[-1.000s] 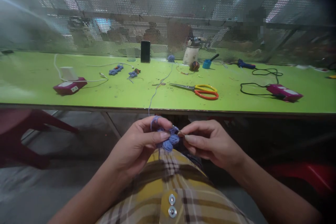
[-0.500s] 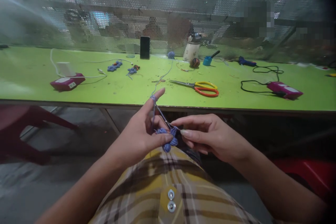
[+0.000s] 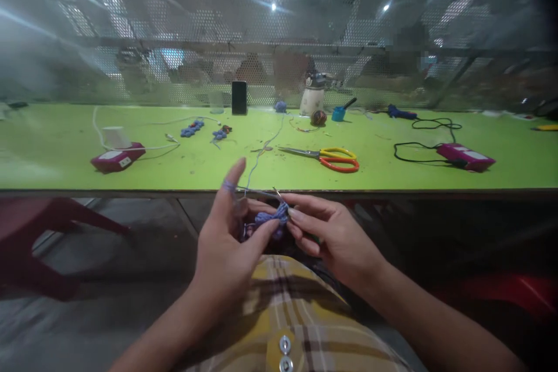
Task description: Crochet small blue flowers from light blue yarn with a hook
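Note:
A small blue-purple crochet piece [image 3: 272, 218] is pinched between the thumb and fingers of my left hand [image 3: 233, 238]. Yarn loops round that hand's raised index finger, and a strand [image 3: 267, 145] runs back over the table to a yarn ball [image 3: 280, 106]. My right hand [image 3: 333, 232] is closed on a thin crochet hook [image 3: 276, 192], whose metal tip shows above the piece; the fingers hide most of its handle. Both hands are close together above my lap, just in front of the table edge.
On the green table [image 3: 204, 174] lie scissors [image 3: 331, 157], two purple power strips [image 3: 117, 158] [image 3: 466, 157], and finished crochet pieces [image 3: 192, 128]. Farther back stand a phone [image 3: 239, 97], a bottle [image 3: 313, 96] and a small blue pot [image 3: 338, 114]. A dark red stool [image 3: 39, 232] is at left.
My left index finger has moved left and more upright, and its yarn now runs sideways to the hook. The hook tip now points up above the piece. The view has tilted up slightly.

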{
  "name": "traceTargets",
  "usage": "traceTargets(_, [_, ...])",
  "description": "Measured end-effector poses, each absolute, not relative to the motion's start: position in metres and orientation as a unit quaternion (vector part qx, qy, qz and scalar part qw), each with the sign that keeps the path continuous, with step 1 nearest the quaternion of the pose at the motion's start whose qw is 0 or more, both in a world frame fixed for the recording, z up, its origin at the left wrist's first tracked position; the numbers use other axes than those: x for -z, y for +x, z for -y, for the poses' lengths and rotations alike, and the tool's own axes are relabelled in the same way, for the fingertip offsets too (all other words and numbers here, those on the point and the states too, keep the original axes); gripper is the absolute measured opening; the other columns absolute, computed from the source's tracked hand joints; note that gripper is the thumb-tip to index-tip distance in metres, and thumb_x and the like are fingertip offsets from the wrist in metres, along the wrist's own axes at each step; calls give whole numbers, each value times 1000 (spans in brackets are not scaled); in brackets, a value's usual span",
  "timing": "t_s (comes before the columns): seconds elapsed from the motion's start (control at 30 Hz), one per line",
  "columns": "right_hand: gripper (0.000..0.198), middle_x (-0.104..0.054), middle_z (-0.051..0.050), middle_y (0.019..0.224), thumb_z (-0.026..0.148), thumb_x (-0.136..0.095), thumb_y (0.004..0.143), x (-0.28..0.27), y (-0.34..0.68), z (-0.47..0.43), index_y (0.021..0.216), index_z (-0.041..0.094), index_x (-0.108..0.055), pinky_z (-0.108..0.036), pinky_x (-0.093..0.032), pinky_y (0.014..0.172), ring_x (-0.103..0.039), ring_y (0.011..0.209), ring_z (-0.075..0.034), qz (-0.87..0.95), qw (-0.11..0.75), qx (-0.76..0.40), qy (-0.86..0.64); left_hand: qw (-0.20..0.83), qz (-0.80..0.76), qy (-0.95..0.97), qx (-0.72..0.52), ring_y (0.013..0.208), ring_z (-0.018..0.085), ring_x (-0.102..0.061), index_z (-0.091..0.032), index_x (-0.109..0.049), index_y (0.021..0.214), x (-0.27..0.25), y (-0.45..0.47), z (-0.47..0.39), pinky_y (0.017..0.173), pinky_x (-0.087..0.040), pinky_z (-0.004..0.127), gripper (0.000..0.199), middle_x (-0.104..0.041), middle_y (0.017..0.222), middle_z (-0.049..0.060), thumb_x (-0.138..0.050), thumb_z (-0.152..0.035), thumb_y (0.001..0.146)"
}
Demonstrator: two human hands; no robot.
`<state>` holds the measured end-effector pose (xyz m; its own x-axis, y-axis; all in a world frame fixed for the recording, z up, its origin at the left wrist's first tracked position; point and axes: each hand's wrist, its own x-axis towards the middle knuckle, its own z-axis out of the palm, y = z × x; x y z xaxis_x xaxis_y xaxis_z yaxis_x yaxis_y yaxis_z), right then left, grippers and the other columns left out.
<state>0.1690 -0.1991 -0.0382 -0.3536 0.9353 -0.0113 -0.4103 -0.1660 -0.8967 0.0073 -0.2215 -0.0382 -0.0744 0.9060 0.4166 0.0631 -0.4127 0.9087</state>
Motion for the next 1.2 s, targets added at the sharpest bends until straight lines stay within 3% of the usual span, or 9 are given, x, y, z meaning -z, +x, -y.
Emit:
traceTargets(0.1, [20,-58,2,59,23,-75,80,38,170,203,100,24,-79,-15,-28,43,-42,48,-4,454,500,-674,-298,576,-361,450,-579,72,15,-66,-28,-26,153,25,3,219,72,-53,26,99,-72,80,0,-78,-9,71])
traceTargets(0.2, [20,-57,3,58,23,-75,81,37,177,204,101,24,-79,-15,-25,41,-39,45,-3,497,490,-649,-303,649,-343,400,-548,66,12,-64,-21,-34,149,16,-3,216,67,-52,22,96,-70,77,0,-80,-4,66])
traceTargets(0.5, [19,-56,2,56,19,-72,81,19,195,201,98,21,-80,-14,-24,38,-38,42,-3,558,423,-630,-336,667,-337,382,-544,60,9,-60,-10,-40,143,12,-3,215,59,-47,17,87,-68,70,0,-80,-3,67])
traceTargets(0.77, [21,-54,3,51,19,-71,79,8,203,198,98,14,-80,-16,-24,38,-37,41,-3,599,369,-616,-354,664,-366,388,-524,59,10,-60,-11,-48,138,12,-4,216,58,-45,19,80,-66,69,-1,-80,-7,65])
traceTargets(1.0, [27,-53,3,53,21,-66,82,-9,212,197,105,13,-78,-18,-22,39,-33,42,-4,694,271,-544,-386,654,-375,412,-511,59,10,-58,-11,-54,134,10,-3,214,59,-44,20,74,-66,68,0,-80,-8,65])
traceTargets(1.2, [28,-73,-2,76,15,-58,88,-24,214,197,106,19,-79,-20,-44,58,-61,65,-11,845,225,-356,-331,664,-397,418,-477,61,10,-57,-14,-57,131,11,-5,216,60,-42,21,68,-67,70,0,-78,-9,67])
